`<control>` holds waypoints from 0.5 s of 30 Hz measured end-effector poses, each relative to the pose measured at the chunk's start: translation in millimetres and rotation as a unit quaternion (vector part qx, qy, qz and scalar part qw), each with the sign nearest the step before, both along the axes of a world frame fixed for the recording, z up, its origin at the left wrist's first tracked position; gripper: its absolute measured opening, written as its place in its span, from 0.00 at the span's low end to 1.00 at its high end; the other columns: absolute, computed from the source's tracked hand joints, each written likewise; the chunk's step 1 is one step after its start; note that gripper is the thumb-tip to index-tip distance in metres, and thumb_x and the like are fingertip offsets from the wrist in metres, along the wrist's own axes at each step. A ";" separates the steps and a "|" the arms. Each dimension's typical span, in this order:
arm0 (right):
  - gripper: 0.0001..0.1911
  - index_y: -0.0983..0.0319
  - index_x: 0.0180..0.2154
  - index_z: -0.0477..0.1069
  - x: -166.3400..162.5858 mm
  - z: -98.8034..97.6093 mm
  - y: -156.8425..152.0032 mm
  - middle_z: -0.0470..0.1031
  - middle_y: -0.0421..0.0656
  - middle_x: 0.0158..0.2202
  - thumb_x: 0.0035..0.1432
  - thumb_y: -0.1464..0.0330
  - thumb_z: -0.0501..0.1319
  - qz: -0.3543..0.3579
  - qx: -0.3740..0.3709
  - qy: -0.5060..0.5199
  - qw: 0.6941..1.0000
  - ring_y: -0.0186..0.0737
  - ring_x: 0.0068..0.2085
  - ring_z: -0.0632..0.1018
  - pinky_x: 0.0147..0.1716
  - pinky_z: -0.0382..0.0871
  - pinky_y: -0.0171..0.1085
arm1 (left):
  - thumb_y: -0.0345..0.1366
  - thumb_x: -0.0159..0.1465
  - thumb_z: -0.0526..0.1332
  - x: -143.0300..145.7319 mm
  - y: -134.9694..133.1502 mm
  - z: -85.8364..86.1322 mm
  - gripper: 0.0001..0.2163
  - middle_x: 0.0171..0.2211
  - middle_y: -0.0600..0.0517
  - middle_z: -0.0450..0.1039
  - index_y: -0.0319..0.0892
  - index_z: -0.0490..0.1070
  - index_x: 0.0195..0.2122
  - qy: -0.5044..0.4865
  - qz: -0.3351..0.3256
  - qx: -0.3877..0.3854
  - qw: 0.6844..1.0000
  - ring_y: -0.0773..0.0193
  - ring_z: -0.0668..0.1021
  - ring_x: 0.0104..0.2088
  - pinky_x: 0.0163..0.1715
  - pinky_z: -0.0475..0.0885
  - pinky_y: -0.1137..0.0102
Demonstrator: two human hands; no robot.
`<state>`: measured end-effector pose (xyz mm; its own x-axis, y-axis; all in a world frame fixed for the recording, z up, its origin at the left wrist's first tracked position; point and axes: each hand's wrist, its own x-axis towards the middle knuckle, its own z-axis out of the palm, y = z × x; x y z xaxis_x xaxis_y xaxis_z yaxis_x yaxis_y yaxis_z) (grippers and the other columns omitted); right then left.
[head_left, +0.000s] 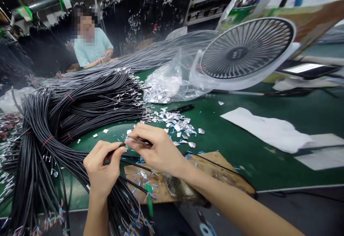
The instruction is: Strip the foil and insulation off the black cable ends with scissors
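Observation:
My left hand [103, 166] pinches a thin black cable [122, 145] near its end. My right hand [156, 148] is closed round the cable's stripped tip, fingers pinched on a small dark piece that I cannot name. Both hands hover above a brown wooden board [215, 171] littered with foil and blue wire bits. A big bundle of black cables [67, 118] with foil-wrapped ends lies to the left and runs under my left hand.
Foil scraps [177, 123] are scattered on the green table. A black tool [182, 109], a clear bag of foil [169, 82], a white fan [247, 49] and white cloth [268, 128] lie beyond. A person in a light-blue shirt [91, 49] sits across.

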<state>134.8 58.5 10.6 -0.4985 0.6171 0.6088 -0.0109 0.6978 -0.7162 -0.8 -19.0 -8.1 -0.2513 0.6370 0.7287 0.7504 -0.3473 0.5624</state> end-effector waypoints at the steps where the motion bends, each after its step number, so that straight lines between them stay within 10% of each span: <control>1: 0.10 0.63 0.25 0.67 0.4 -0.1 0.1 0.65 0.39 0.24 0.59 0.71 0.58 0.002 0.004 0.002 1.000 0.32 0.27 0.65 0.27 0.60 0.33 | 0.27 0.58 0.65 -0.2 -0.1 0.3 0.03 0.25 0.56 0.73 0.42 0.75 0.31 0.004 0.000 0.000 1.000 0.72 0.74 0.25 0.24 0.67 0.76; 10: 0.15 0.61 0.22 0.62 -2.7 -0.5 5.2 0.59 0.35 0.20 0.58 0.62 0.56 0.181 -0.230 0.043 0.955 0.30 0.21 0.61 0.21 0.57 0.32 | 0.29 0.56 0.66 -6.6 2.3 2.0 0.03 0.23 0.57 0.72 0.44 0.76 0.28 -0.078 -0.054 -0.060 0.994 0.72 0.72 0.23 0.22 0.66 0.76; 15: 0.11 0.62 0.20 0.61 -4.7 -4.8 3.5 0.59 0.38 0.22 0.54 0.73 0.54 -0.026 0.007 -0.031 0.999 0.31 0.23 0.59 0.22 0.49 0.34 | 0.32 0.55 0.65 -9.8 4.8 -0.2 0.02 0.21 0.54 0.72 0.41 0.77 0.26 -0.104 -0.050 -0.135 0.984 0.69 0.72 0.22 0.20 0.65 0.75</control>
<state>130.1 62.0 5.8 -0.5037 0.6342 0.5866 0.0697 0.7066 -0.7041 -10.6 -14.2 -8.3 -0.3034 0.8299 0.4682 0.5781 -0.2303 0.7828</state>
